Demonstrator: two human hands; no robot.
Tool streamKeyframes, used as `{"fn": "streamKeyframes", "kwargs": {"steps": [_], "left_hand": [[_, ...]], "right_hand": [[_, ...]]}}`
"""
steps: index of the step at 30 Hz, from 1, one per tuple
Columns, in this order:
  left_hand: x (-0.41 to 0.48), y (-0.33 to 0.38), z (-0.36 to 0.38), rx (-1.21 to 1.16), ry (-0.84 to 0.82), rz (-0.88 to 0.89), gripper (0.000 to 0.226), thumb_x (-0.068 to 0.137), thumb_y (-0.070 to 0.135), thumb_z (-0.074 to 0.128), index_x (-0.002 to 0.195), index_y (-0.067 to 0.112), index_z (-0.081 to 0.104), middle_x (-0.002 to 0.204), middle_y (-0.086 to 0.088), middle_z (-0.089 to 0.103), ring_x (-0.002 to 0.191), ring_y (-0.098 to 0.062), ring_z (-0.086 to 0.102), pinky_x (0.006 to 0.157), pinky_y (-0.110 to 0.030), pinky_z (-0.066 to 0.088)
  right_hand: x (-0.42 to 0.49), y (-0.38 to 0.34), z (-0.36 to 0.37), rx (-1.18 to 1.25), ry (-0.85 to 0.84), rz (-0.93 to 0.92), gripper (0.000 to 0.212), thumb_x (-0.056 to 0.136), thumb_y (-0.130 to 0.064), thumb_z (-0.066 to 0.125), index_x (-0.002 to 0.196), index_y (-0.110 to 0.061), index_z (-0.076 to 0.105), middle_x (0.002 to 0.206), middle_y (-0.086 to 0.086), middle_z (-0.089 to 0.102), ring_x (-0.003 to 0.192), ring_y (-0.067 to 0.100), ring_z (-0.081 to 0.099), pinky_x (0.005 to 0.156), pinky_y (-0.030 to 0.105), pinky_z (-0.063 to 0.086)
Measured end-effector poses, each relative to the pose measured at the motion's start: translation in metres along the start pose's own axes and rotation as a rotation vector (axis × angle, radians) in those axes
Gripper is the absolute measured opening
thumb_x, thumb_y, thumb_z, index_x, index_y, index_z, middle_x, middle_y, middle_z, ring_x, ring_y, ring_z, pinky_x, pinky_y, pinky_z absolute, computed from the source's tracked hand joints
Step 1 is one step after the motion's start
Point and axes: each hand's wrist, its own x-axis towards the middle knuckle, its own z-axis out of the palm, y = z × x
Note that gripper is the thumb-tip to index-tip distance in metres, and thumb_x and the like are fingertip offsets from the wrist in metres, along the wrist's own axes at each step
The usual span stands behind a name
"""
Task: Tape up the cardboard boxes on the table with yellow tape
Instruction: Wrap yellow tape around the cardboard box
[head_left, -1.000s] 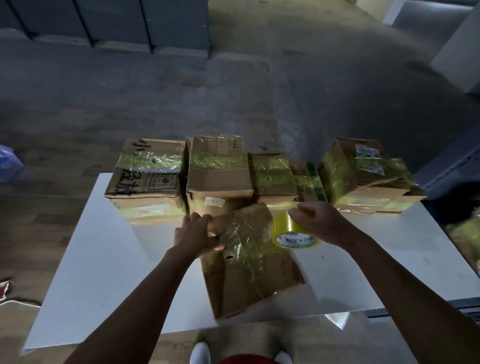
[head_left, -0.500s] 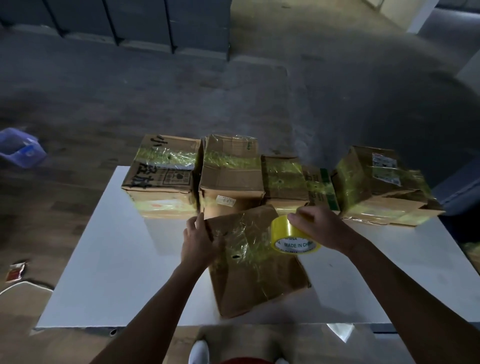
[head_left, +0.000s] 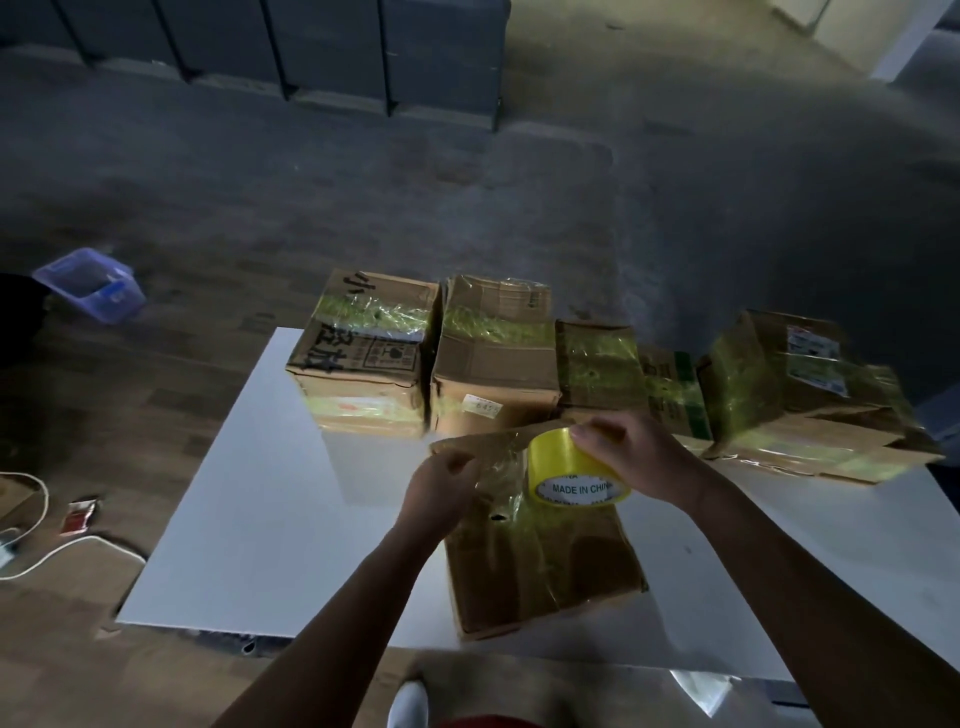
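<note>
While gripped by right hand (head_left: 636, 457), yellow tape roll (head_left: 566, 470) above near cardboard box (head_left: 545, 566). Left hand (head_left: 441, 483) pinched closed on tape film.

Dim scene; dark corners; edges bowed, blurred.

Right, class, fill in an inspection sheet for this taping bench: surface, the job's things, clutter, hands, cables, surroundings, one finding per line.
Surface: white table, bare at its left part.
Job's things: near box in front of the person, wrapped in wrinkled tape; row of taped boxes along the far edge; yellow tape roll held above the near box.
Clutter: nothing seen on the table.
Hands: right hand grips the roll; left hand pinches the loose tape film beside it.
Cables: white cable lies on the floor at left.
Surroundings: dim room; blue plastic bin and a small red packet on the floor.
</note>
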Motion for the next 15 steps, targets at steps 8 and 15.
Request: {"fn": "streamKeyframes", "kwargs": {"steps": [8,15], "left_hand": [[0.047,-0.004,0.003,0.704,-0.183,0.364,0.066,0.086,0.034,0.069,0.144,0.021,0.039,0.145,-0.005,0.043,0.133,-0.022,0.038,0.106,-0.039,0.036],[0.058,-0.004,0.01,0.99,-0.186,0.211,0.083,0.071,0.058,0.073,0.137,0.021,0.04,0.137,-0.011,0.043,0.131,-0.031,0.036,0.104,-0.043,0.035]], "right_hand": [[-0.005,0.008,0.003,-0.022,-0.017,0.016,0.049,0.077,-0.064,0.047,0.071,-0.019,0.066,0.058,-0.004,0.057,0.054,0.009,0.053,0.051,0.019,0.038],[-0.013,0.014,-0.005,-0.079,0.011,0.061,0.048,0.075,-0.064,0.044,0.062,-0.019,0.056,0.053,-0.008,0.046,0.05,0.006,0.043,0.049,0.021,0.033]]}}
